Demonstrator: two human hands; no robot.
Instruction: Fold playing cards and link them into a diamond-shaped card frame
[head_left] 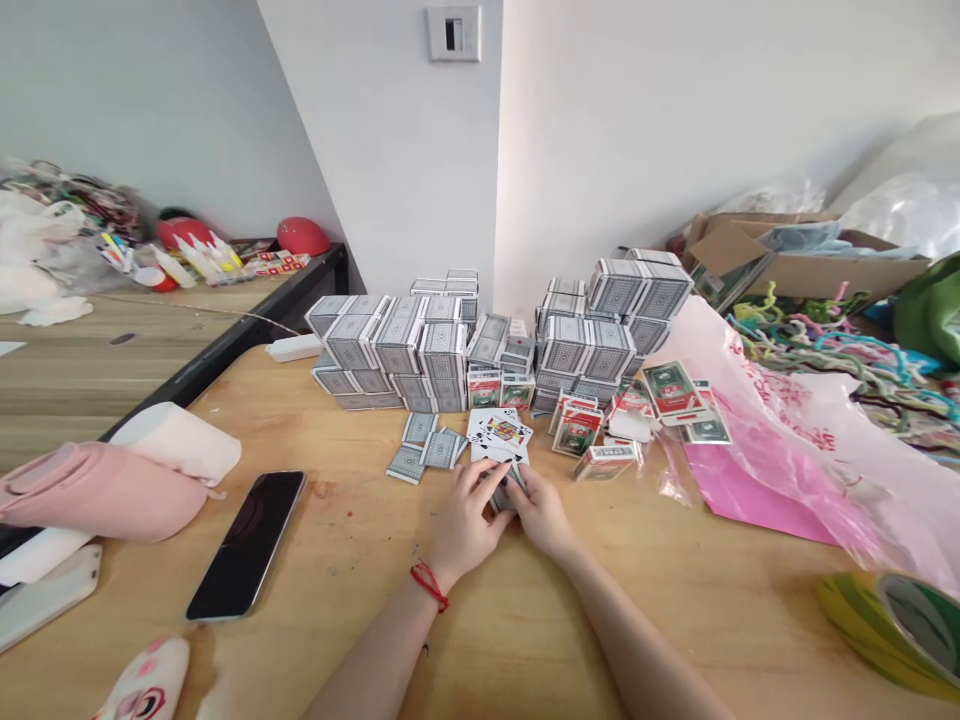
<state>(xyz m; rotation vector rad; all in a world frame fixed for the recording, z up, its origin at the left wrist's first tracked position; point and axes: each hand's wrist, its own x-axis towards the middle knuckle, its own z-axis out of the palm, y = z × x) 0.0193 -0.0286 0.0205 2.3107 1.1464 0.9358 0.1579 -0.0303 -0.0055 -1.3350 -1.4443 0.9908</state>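
Both of my hands close round a small stack of playing cards (504, 498) near the middle of the wooden table. My left hand (471, 505), with a red string at the wrist, grips the stack from the left. From the right side, my right hand (541, 512) holds the same stack, its fingers partly covering it. Just beyond lie face-up cards (501, 430), one a picture card. To their left, several cards (425, 448) rest face down with grey patterned backs. Red and green card boxes (577, 425) stand to the right of my hands.
Tall blocks of grey-backed decks (405, 345) and more decks (589, 340) rise at the back. A black phone (246, 545) and a pink roll (105, 490) lie left. Pink plastic wrapping (765, 470) and green-yellow tape (892, 625) are at right.
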